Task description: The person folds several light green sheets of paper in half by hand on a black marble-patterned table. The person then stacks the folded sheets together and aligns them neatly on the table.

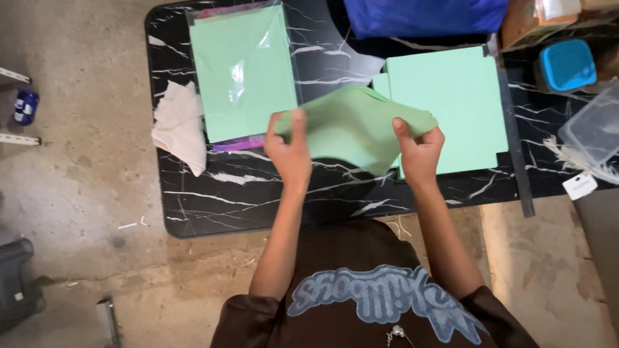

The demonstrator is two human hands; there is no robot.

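White cloth (179,125), blue-lidded box (567,64)

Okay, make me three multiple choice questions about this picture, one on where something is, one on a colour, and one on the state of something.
1. Where does the crumpled pale cloth lie?
A. at the left end of the black marbled table
B. on the floor
C. on the blue-lidded box

2. What colour is the sheet held between the hands?
A. pink
B. light green
C. white

3. How is that sheet held?
A. flat on the table
B. rolled into a tube
C. lifted and bent, each end in a grip

Answers: 1 A, the cloth lies beside the plastic-wrapped green stack. 2 B, it matches the green stack behind it. 3 C, the left hand and right hand pinch its ends while it curves above the table.
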